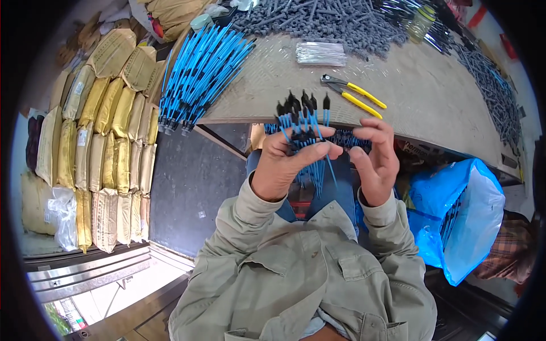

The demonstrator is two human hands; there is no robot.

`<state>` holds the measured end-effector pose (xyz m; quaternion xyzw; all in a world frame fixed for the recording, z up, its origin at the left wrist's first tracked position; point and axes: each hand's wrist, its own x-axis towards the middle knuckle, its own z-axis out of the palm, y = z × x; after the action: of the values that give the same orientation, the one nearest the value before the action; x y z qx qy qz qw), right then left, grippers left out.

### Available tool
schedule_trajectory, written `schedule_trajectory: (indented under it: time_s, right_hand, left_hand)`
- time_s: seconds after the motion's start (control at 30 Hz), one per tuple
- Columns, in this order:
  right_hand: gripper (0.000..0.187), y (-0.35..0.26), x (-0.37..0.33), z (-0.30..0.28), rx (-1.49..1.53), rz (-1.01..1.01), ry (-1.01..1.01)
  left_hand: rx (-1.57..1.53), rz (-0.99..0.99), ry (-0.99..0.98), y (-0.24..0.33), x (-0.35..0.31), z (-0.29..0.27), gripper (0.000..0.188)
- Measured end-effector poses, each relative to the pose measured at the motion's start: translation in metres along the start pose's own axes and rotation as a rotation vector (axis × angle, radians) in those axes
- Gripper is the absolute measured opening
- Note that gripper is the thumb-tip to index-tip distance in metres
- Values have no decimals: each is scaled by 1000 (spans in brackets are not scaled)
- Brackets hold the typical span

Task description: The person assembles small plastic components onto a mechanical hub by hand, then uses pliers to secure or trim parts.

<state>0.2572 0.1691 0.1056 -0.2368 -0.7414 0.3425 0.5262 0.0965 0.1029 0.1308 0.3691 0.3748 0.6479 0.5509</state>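
Observation:
My left hand (281, 165) is closed around a bunch of thin blue sticks (316, 176) with black, tufted tips. The tips point up toward the table edge, and the lower ends hang over my lap. Just right of the bunch is my right hand (378, 165), its thumb and fingers curved and apart, with nothing visible between them. Beyond my hands, cutting pliers (359, 98) with yellow handles lie on the worktable (250, 94). Behind the pliers sits a flat stack of thin silvery wires (321, 54).
A large pile of similar blue sticks (202, 74) overhangs the table's left corner. Grey plastic pieces (335, 23) are heaped at the back, with a clear jar (421, 24) beside them. A blue bag (438, 210) stands open at right; wrapped packages (102, 136) are stacked at left.

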Motion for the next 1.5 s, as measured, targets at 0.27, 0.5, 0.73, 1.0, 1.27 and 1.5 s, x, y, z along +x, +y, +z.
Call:
schedule_trajectory:
  time_s: [0.27, 0.5, 0.73, 1.0, 1.27, 1.5]
  right_hand:
    - [16, -12, 23, 11, 89, -76, -251]
    - [18, -2, 15, 18, 163, -98, -146]
    - [18, -10, 22, 20, 139, -44, -215]
    - [28, 0, 16, 25, 79, -48, -164]
    - [76, 44, -8, 40, 951, 363, -518]
    - [103, 64, -84, 66, 1288, 764, -881]
  left_hand:
    - [243, 65, -127, -24, -1, -16, 17]
    - [235, 40, -156, -19, -1, -11, 18]
    - [253, 78, -199, -32, 0, -15, 19]
    - [374, 278, -34, -40, -7, -2, 15]
    - [469, 166, -232, 48, -8, 5, 17]
    - [171, -105, -10, 67, -17, 15, 15]
